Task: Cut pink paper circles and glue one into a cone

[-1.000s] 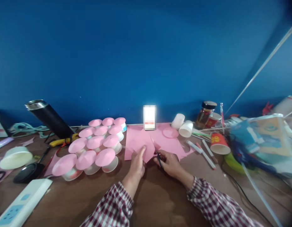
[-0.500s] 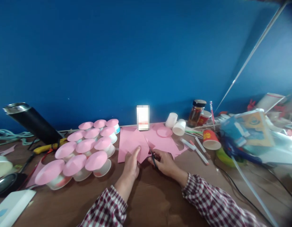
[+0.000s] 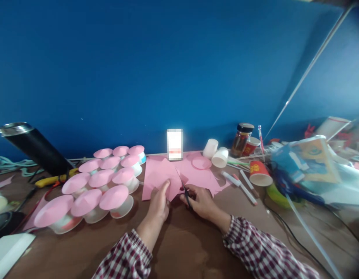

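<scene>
My left hand (image 3: 161, 200) grips the near edge of a pink paper sheet (image 3: 156, 174), its thumb lying on top and its other fingers underneath. In my right hand (image 3: 200, 200) is a pair of dark-handled scissors (image 3: 186, 193), the fingers closed around the handles. The blades point away and lie at a slit in the pink paper, just right of my left thumb. A round pink paper disc (image 3: 201, 162) rests on the pink paper at the right. A bright blurred-out upright object (image 3: 175, 145) stands behind the sheet.
Several cups topped with pink paper cones (image 3: 114, 197) stand in rows at left, near a black flask (image 3: 36, 149). To the right are white cups (image 3: 220, 157), markers (image 3: 244, 190), a lidded jar (image 3: 242, 139), a red cup (image 3: 260, 173) and a plastic bag (image 3: 310, 162).
The view has shifted slightly, so the cups and flask at left sit a little further left. Both hands keep nearly the same hold on the paper and scissors.
</scene>
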### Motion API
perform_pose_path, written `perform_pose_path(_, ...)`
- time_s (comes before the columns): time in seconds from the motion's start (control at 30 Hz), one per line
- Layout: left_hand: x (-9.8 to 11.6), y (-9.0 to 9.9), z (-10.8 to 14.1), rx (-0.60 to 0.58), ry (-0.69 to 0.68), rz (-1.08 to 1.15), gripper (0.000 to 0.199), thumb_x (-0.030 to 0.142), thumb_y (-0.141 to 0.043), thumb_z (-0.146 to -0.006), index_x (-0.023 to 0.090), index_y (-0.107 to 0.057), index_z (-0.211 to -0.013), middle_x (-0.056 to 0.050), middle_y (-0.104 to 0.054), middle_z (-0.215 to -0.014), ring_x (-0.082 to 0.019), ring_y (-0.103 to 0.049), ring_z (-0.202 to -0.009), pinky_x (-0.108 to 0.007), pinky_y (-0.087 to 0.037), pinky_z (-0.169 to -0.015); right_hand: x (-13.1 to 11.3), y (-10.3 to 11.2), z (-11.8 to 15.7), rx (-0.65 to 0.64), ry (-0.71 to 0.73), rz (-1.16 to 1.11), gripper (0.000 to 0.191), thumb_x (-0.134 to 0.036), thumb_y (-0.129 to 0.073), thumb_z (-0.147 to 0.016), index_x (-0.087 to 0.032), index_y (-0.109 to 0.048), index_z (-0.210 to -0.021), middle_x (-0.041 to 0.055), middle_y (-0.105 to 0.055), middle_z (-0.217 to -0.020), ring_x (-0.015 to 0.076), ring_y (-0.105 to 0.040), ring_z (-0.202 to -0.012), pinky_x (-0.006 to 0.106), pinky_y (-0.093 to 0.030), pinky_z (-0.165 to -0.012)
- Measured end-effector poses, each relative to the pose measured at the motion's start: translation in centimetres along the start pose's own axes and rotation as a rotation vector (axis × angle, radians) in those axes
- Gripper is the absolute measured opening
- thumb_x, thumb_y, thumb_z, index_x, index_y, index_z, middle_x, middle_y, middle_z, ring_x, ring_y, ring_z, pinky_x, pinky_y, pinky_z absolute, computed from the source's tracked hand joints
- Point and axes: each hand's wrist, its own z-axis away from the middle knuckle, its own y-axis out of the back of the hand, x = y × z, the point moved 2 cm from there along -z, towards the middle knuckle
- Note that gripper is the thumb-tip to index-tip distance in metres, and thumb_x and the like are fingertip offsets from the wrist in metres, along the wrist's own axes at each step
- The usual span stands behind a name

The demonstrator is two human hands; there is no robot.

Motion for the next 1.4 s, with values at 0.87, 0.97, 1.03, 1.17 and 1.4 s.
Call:
perform_pose_path(0.87, -0.7, -0.2, 0.1, -0.040, 0.007, 0.041, 0.038, 0.035, -0.074, -0.068, 0.021, -0.045, -0.087, -0.001, -0.058, -0.066, -0.019, -0.061, -0.057, -0.031, -0.050, -0.051, 1.9, -0.7, -0.3, -0.051, -0.024, -0.236, 0.026, -0.044, -0.059, -0.084, -0.019, -0.054, -0.078, -0.0021, -0.054, -0.062, 0.0125, -0.054, -0.055, 0.022, -0.045, -0.052)
perform_pose_path(0.97, -0.8, -0.2, 0.0, -0.032, 0.019, 0.049, 0.040, 0.035, -0.075, -0.068, 0.021, -0.045, -0.089, -0.002, -0.060, -0.068, -0.021, -0.064, -0.061, -0.033, -0.052, -0.055, 1.8, -0.7, -0.3, -0.054, -0.019, -0.240, 0.025, -0.043, -0.058, -0.084, -0.019, -0.055, -0.079, -0.0018, -0.055, -0.062, 0.0124, -0.054, -0.055, 0.022, -0.045, -0.052)
perform_pose_path(1.03, -0.9, -0.1, -0.1, -0.036, 0.028, 0.047, 0.041, 0.036, -0.075, -0.068, 0.021, -0.044, -0.091, -0.002, -0.060, -0.068, -0.021, -0.064, -0.061, -0.034, -0.053, -0.055, 1.8, -0.7, -0.3, -0.054, -0.019, -0.231, 0.024, -0.042, -0.059, -0.084, -0.019, -0.055, -0.080, -0.0015, -0.056, -0.063, 0.0125, -0.054, -0.055, 0.022, -0.045, -0.052)
perform_pose_path(1.17, -1.2, 0.0, -0.3, -0.026, 0.025, 0.044, 0.045, 0.038, -0.075, -0.067, 0.021, -0.045, -0.096, -0.005, -0.062, -0.074, -0.022, -0.065, -0.064, -0.035, -0.053, -0.056, 1.6, -0.6, -0.3, -0.057, -0.025, -0.212, 0.025, -0.044, -0.058, -0.083, -0.019, -0.055, -0.080, -0.0016, -0.056, -0.061, 0.0126, -0.054, -0.054, 0.023, -0.045, -0.052)
perform_pose_path(1.4, -0.9, -0.1, -0.1, -0.003, 0.042, 0.066, 0.048, 0.035, -0.075, -0.067, 0.020, -0.043, -0.101, -0.005, -0.063, -0.075, -0.024, -0.065, -0.066, -0.036, -0.054, -0.056, 1.6, -0.5, -0.2, -0.054, -0.023, -0.166, 0.024, -0.043, -0.058, -0.084, -0.019, -0.056, -0.079, -0.0018, -0.059, -0.061, 0.0128, -0.055, -0.052, 0.022, -0.044, -0.051)
